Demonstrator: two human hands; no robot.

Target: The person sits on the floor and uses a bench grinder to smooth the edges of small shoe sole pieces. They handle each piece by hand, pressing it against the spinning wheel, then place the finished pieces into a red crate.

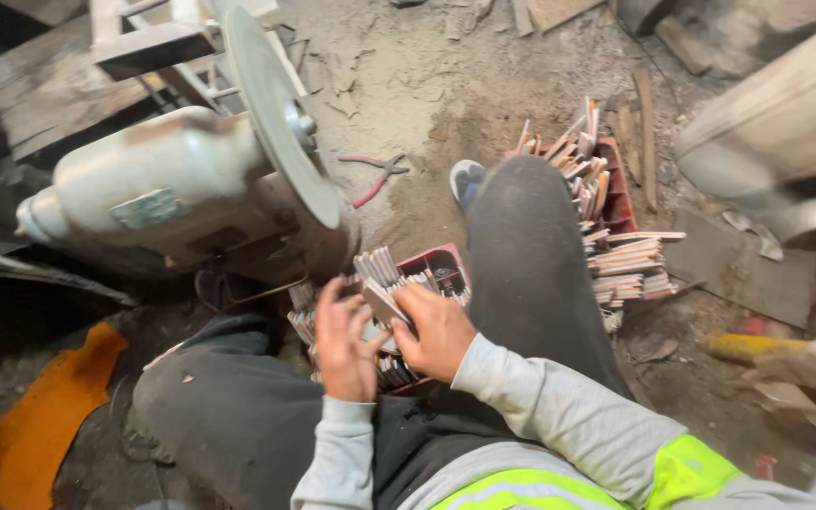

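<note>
Grey sleeves (559,401) are cuffed in neon yellow; the crates (620,184) are red; the pliers (377,175) red-handled; the rag (49,416) orange; the grinder (172,179) cream.

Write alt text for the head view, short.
A seated person's left hand and right hand together grip a small flat metal piece over a red crate packed with similar pieces. A bench grinder with a large disc stands just ahead; red-handled pliers lie on the dusty floor.

grinding disc (280,113): dull grey metal | crate (441,269): red plastic | floor (427,85): rough, dusty
</note>
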